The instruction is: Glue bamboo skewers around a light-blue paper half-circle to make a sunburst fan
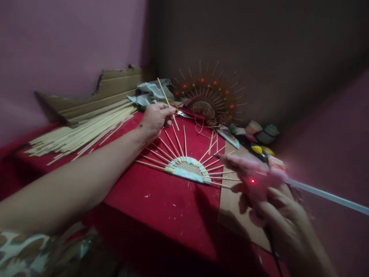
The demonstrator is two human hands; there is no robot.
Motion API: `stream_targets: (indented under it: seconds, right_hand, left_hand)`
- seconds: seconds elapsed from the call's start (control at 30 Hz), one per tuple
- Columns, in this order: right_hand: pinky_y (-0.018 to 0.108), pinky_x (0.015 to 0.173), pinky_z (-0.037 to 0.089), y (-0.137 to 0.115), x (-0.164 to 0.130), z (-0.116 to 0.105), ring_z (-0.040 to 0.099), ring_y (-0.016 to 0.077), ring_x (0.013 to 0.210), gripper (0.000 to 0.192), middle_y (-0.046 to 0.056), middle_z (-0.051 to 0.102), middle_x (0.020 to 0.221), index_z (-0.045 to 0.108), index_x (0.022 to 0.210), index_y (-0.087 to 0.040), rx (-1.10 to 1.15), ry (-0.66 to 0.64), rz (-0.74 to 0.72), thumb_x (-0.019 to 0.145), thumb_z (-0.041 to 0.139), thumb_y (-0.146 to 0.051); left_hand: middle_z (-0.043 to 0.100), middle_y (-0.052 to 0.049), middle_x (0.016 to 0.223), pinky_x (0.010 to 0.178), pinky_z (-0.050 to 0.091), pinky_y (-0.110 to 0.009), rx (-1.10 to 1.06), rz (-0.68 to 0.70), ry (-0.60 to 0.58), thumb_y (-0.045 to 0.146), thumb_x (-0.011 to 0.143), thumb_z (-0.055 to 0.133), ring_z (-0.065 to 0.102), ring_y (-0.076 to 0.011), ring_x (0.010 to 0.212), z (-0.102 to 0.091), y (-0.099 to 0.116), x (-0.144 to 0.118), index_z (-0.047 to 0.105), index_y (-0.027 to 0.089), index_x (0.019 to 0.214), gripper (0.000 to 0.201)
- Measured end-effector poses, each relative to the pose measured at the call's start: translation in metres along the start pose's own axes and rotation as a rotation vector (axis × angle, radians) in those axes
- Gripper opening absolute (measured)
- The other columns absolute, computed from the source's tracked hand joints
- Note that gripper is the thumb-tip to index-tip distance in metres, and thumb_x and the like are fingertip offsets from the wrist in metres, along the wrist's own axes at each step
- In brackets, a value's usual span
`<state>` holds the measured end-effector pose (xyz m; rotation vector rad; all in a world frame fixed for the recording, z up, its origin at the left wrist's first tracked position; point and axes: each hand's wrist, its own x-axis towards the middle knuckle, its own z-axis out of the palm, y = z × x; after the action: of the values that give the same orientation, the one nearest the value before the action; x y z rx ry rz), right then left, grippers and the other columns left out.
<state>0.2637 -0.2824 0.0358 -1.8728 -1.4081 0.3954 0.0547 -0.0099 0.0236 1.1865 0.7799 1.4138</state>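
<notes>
My left hand (159, 118) pinches a thin wooden stick (163, 91), tilted, above the far side of the red tabletop. In my right hand (276, 209) is a pink glue gun (259, 173) with a red light lit and a long glue stick (328, 195) out of its back; its nozzle points left. Between my hands lies a half-round piece (187, 177) covered in pale patterned material, with several sticks (163, 145) fanning out from its curved edge. A gap without sticks shows at the upper right of the fan.
A pile of loose sticks (83, 130) lies at the left, before torn cardboard (115, 90). Scissors (186, 114) and a flower-decorated stick fan (207, 96) are at the back. A brown board (235, 215), a cup (253, 127) and small items line the right.
</notes>
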Motion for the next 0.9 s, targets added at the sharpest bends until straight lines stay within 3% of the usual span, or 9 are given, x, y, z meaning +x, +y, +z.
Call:
stream_targets:
  seconds: [0.07, 0.17, 0.33, 0.43, 0.57, 0.73, 0.83, 0.9]
  right_hand:
    - [0.023, 0.044, 0.041, -0.024, 0.015, 0.015, 0.052, 0.0136, 0.048, 0.028, 0.001, 0.060, 0.056, 0.070, 0.067, -0.023, -0.052, 0.021, -0.179, 0.084, 0.055, -0.039]
    - [0.024, 0.044, 0.039, -0.043, 0.027, 0.031, 0.046, 0.0137, 0.044, 0.035, 0.000, 0.050, 0.046, 0.061, 0.054, -0.024, -0.244, -0.059, -0.305, 0.085, 0.052, -0.038]
    - [0.026, 0.040, 0.032, -0.032, 0.027, 0.049, 0.032, 0.0125, 0.037, 0.037, -0.003, 0.040, 0.040, 0.065, 0.062, -0.025, -0.276, 0.091, -0.343, 0.088, 0.049, -0.045]
    - [0.025, 0.040, 0.032, -0.024, 0.027, 0.055, 0.035, 0.0129, 0.038, 0.036, -0.004, 0.041, 0.042, 0.069, 0.072, -0.024, -0.212, 0.023, -0.275, 0.091, 0.048, -0.047]
    - [0.025, 0.038, 0.033, -0.022, 0.030, 0.060, 0.041, 0.0137, 0.037, 0.040, -0.004, 0.048, 0.047, 0.072, 0.102, -0.024, -0.147, -0.092, -0.205, 0.095, 0.042, -0.049]
    - [0.025, 0.043, 0.043, -0.032, 0.029, 0.059, 0.058, 0.0175, 0.047, 0.041, 0.000, 0.057, 0.049, 0.075, 0.100, -0.025, -0.260, -0.051, -0.266, 0.097, 0.039, -0.045]
    - [0.025, 0.054, 0.051, -0.047, 0.029, 0.050, 0.070, 0.0206, 0.071, 0.039, 0.006, 0.073, 0.077, 0.076, 0.105, -0.026, -0.420, -0.033, -0.358, 0.098, 0.039, -0.035]
    - [0.025, 0.059, 0.053, -0.054, 0.030, 0.044, 0.071, 0.0216, 0.083, 0.038, 0.007, 0.076, 0.098, 0.074, 0.115, -0.028, -0.527, -0.056, -0.411, 0.097, 0.041, -0.030]
  left_hand:
    - [0.054, 0.004, 0.048, 0.031, 0.027, -0.017, 0.025, -0.004, -0.016, 0.005, 0.080, 0.059, 0.044, -0.0043, 0.031, 0.001, -0.003, -0.001, 0.055, 0.014, 0.061, 0.021]
    - [0.052, 0.005, 0.045, 0.032, 0.027, -0.017, 0.073, -0.002, -0.036, 0.003, 0.081, 0.058, 0.042, -0.0041, 0.030, 0.004, -0.005, -0.003, 0.054, 0.014, 0.060, 0.025]
    - [0.051, 0.006, 0.043, 0.033, 0.027, -0.018, 0.138, 0.006, -0.056, 0.000, 0.083, 0.057, 0.043, -0.0042, 0.031, 0.008, 0.000, -0.007, 0.056, 0.013, 0.061, 0.026]
    - [0.052, 0.005, 0.044, 0.034, 0.029, -0.019, 0.176, 0.005, -0.067, -0.001, 0.084, 0.057, 0.043, -0.0043, 0.032, 0.010, 0.003, -0.009, 0.055, 0.013, 0.061, 0.027]
    - [0.051, 0.006, 0.044, 0.034, 0.028, -0.020, 0.215, -0.003, -0.075, -0.001, 0.084, 0.058, 0.043, -0.0050, 0.032, 0.011, 0.004, -0.011, 0.056, 0.013, 0.062, 0.026]
    - [0.051, 0.006, 0.045, 0.036, 0.027, -0.021, 0.237, -0.007, -0.087, 0.000, 0.085, 0.058, 0.044, -0.0049, 0.034, 0.012, 0.003, -0.011, 0.055, 0.014, 0.063, 0.026]
    - [0.051, 0.006, 0.046, 0.037, 0.026, -0.022, 0.256, -0.006, -0.091, 0.001, 0.085, 0.058, 0.044, -0.0050, 0.034, 0.012, 0.005, -0.012, 0.055, 0.014, 0.064, 0.025]
    - [0.051, 0.006, 0.046, 0.037, 0.027, -0.022, 0.259, -0.009, -0.092, 0.001, 0.085, 0.058, 0.044, -0.0049, 0.034, 0.012, 0.005, -0.012, 0.055, 0.014, 0.065, 0.024]
